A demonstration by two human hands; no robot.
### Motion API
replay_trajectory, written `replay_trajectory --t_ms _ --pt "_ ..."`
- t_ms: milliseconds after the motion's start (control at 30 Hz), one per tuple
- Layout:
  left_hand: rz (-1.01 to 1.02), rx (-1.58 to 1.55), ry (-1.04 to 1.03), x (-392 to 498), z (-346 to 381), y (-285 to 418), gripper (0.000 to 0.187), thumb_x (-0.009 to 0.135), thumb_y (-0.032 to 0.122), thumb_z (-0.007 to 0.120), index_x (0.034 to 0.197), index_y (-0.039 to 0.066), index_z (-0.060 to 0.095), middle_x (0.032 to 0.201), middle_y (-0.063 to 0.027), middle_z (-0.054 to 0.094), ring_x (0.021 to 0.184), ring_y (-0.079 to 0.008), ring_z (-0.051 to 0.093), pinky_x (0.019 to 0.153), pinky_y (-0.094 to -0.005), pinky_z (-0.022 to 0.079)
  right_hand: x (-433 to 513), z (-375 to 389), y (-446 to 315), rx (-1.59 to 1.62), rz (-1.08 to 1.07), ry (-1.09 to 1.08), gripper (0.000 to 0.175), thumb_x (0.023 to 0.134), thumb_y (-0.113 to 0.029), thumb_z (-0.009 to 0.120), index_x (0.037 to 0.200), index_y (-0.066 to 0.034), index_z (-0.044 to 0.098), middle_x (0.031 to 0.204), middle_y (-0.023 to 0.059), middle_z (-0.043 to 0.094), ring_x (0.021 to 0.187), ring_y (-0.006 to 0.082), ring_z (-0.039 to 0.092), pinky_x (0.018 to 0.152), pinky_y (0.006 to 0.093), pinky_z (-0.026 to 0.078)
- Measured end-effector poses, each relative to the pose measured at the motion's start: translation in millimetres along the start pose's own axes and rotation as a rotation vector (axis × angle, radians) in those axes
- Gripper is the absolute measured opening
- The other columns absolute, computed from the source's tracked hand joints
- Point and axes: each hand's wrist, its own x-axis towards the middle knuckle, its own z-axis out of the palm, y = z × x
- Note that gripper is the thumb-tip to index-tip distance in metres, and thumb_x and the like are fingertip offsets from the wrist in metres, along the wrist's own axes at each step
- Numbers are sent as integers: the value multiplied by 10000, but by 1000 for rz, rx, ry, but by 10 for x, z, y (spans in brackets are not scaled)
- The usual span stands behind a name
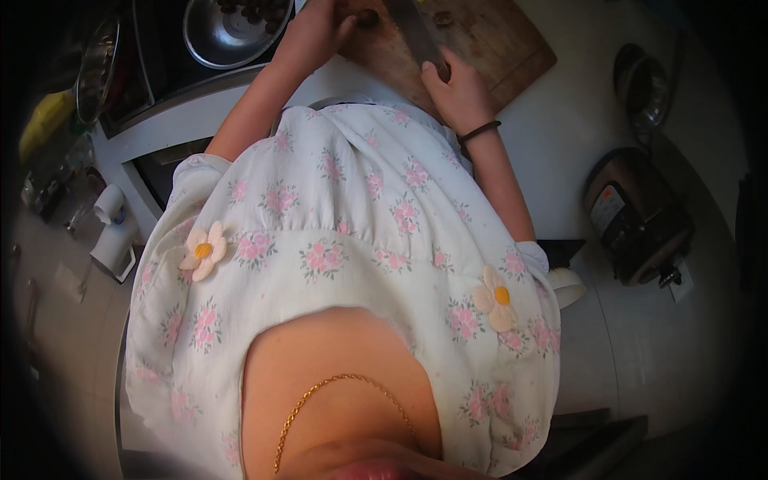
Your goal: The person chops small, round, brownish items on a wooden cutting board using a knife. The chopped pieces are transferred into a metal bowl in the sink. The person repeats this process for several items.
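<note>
My right hand [459,90] grips the dark handle of a broad-bladed kitchen knife [414,30], whose blade points away over a wooden cutting board [510,54]. At the top edge is my left hand [318,30], its fingers partly cut off by the picture's rim. Beside its thumb sits a dark brown, roundish piece of food [366,18]; I cannot tell whether the fingers hold it. A small brown piece [443,19] lies on the board, right of the blade. Left of my left forearm stands a shiny metal bowl [231,45] with several dark round pieces in it.
A metal pan [99,72] is at the far left, near a yellow object [45,123]. A white pitcher-like container [114,249] stands lower left. On the right are a dark rice cooker [645,216] and a metal pot [648,96]. The pale countertop [540,174] runs beside the board.
</note>
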Motion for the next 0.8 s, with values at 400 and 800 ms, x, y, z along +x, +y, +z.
replay_trajectory --t_ms 400,800 --pt "-559 -468 -449 21 108 -127 489 967 459 393 861 13 565 627 -42 585 503 -143 599 470 -256 473 -82 121 -185 8 -34 -33 323 837 -215 570 1137 -94 581 648 154 607 619 328 610 602 421 489" --pt "-590 -422 -593 123 -103 77 454 952 391 418 866 -21 588 627 -78 603 506 -165 615 484 -271 503 -124 72 -289 -64 -161 -88 351 839 -177 555 1186 -132 542 761 199 636 719 391 622 646 474 505"
